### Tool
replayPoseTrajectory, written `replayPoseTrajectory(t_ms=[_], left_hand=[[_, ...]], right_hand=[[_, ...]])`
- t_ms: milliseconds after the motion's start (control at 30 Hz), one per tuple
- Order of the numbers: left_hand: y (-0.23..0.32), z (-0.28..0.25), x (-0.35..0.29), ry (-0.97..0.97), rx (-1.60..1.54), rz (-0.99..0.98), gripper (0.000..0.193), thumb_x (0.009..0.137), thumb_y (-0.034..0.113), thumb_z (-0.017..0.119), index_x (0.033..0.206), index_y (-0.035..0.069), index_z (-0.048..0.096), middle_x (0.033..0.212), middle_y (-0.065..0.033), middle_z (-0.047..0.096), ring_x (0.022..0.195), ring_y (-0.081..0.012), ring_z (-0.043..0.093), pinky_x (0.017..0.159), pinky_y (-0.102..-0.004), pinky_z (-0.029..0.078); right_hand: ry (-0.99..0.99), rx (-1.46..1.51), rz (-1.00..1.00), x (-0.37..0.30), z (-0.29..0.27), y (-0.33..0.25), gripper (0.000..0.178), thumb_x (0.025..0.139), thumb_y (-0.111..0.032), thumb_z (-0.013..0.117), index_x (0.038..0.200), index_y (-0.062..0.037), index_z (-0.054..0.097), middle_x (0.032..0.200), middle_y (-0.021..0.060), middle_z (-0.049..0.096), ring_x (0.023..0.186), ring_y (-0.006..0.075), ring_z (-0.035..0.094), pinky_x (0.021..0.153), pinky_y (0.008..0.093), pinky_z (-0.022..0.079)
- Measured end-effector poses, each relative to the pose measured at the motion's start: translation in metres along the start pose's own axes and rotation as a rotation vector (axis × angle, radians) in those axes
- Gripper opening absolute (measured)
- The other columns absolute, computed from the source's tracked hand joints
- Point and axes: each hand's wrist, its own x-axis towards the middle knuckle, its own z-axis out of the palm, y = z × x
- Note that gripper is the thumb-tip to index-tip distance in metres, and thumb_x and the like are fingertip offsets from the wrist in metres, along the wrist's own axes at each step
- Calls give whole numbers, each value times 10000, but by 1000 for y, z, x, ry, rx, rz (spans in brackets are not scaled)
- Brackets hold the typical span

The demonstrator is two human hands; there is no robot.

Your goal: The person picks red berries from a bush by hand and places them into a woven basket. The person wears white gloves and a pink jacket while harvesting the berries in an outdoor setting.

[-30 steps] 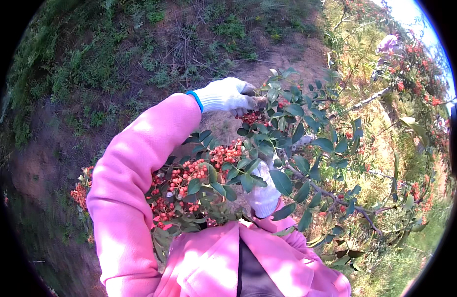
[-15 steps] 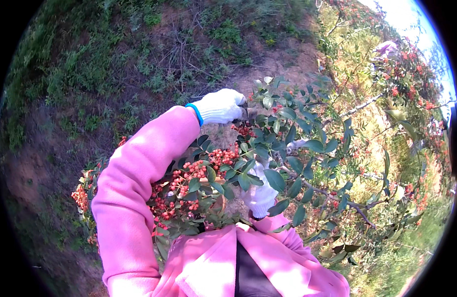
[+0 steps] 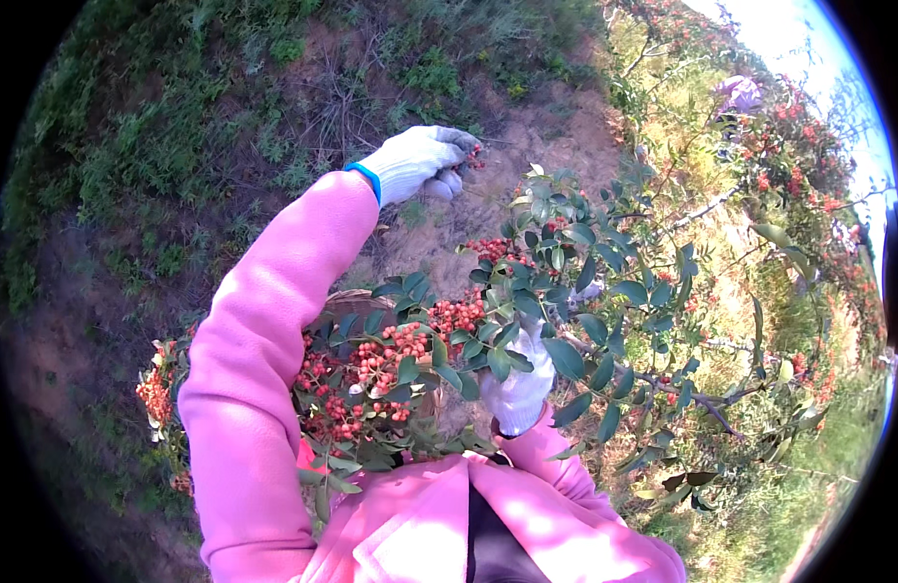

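My left hand [image 3: 425,167], in a white knit glove with grey fingers and a blue cuff, is raised above the branch. A small red berry cluster [image 3: 476,156] is pinched at its fingertips. Lower down, my right hand [image 3: 522,379], also in a white glove, reaches up behind the leaves of a leafy branch [image 3: 653,374]. Foliage hides its fingers, so its grip does not show. Dense bunches of red berries [image 3: 396,355] hang among green leaves between my arms. Another bunch of berries [image 3: 498,251] sits below my left hand, apart from it.
A tan curved rim [image 3: 347,296] shows partly behind the leaves near my left forearm. More berry-laden bushes [image 3: 799,155] stand at the right, with a person in a pale purple head covering [image 3: 739,94] among them. Weeds [image 3: 157,146] cover the slope at left.
My left hand has moved up and slightly left, away from the branch, with a red berry cluster now visible in its fingers. The berry bunch below it shows more fully. My right hand stays behind the leaves.
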Motion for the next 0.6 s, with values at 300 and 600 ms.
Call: replayPoseTrajectory(t_ms=[300,600], left_hand=[[-35,39,44,-351,48,-181,214,933,296,514,981,90,545,752,-8,523,500,-75,423,401,-206,345],[-34,32,42,-456,61,-43,192,903,207,574,1069,112,566,781,25,583,487,-26,439,402,-163,353]], right_hand=[[-44,-144,40,-6,3,6,256,677,-97,678,927,-113,625,949,78,630,752,289,629,597,382,506],[-60,9,205,-12,9,11,284,689,-127,657,974,-123,646,1000,88,631,810,285,630,667,370,514]])
